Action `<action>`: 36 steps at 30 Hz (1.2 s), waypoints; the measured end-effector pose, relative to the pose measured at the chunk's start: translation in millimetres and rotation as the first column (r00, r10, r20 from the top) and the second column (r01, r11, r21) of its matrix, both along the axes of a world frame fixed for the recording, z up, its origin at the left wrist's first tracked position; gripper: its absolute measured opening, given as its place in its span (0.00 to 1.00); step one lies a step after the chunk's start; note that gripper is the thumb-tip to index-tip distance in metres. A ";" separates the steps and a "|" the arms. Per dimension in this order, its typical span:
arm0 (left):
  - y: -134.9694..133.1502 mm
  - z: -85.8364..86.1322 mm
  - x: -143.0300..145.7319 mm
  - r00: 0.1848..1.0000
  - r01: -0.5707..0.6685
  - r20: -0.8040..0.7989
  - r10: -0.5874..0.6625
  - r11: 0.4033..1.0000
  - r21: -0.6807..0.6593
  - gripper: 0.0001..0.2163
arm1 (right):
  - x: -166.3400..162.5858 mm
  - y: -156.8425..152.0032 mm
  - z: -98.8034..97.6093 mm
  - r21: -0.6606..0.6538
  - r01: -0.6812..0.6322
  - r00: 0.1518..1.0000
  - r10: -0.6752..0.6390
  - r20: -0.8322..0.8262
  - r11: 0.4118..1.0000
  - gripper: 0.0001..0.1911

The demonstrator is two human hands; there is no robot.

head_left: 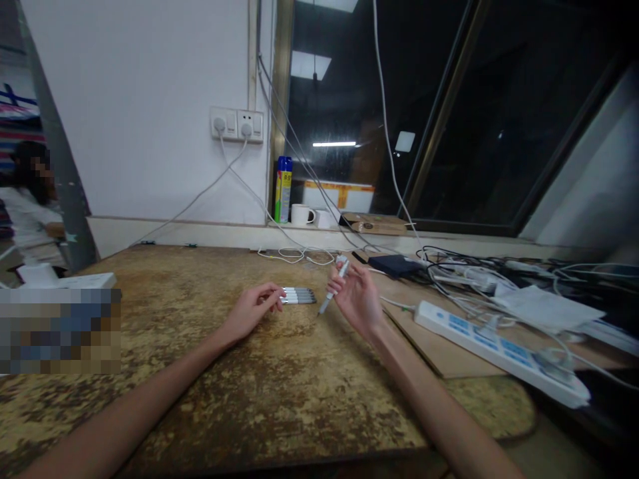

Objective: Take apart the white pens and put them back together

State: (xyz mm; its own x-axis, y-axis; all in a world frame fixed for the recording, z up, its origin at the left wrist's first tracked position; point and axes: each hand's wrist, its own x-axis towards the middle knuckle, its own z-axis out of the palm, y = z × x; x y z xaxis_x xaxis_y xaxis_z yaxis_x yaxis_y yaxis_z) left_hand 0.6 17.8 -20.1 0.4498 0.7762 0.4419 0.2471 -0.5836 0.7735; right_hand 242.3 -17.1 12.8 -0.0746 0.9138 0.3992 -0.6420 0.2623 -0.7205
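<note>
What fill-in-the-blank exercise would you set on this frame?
1. The right hand holds ____ pen.
2. That pen's tip points ____.
3. The left hand touches a row of pens lying on the ____.
4. On the sill behind stand ____ white mugs.
Missing words: one; down; table; two.

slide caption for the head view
Right hand holds a pen; left hand touches a row of pens on the table.

Dim overhead light, warped dark edges
</note>
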 end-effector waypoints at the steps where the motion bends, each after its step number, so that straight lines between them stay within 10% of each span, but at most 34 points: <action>1: -0.1 0.3 0.6 1.000 0.006 0.017 -0.006 1.000 -0.012 0.14 | -1.3 0.7 -0.8 0.035 0.032 0.997 -0.034 0.076 0.999 0.09; 5: -1.8 3.6 1.9 0.997 0.040 0.066 -0.035 0.997 -0.073 0.13 | -5.3 3.0 -8.8 0.270 0.199 0.838 -0.306 0.451 0.942 0.10; 10: -7.6 8.5 5.8 0.991 0.112 0.093 -0.100 0.984 -0.136 0.15 | -11.1 -3.5 -18.3 0.495 0.036 0.495 -0.446 0.746 0.868 0.11; 36: 4.0 18.1 -19.5 0.892 0.148 -0.366 -0.264 0.937 -0.316 0.17 | 25.1 17.8 -40.5 0.134 -0.250 0.245 -0.071 0.967 0.959 0.13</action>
State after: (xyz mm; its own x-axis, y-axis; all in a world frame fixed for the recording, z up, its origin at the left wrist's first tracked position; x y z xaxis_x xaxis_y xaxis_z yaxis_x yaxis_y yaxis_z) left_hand -18.9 21.8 -2.0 0.7047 0.7091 -0.0233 0.4644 -0.4361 0.7708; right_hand 267.5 0.7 -27.6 -0.6209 0.7719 0.1367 0.4519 0.4949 -0.7422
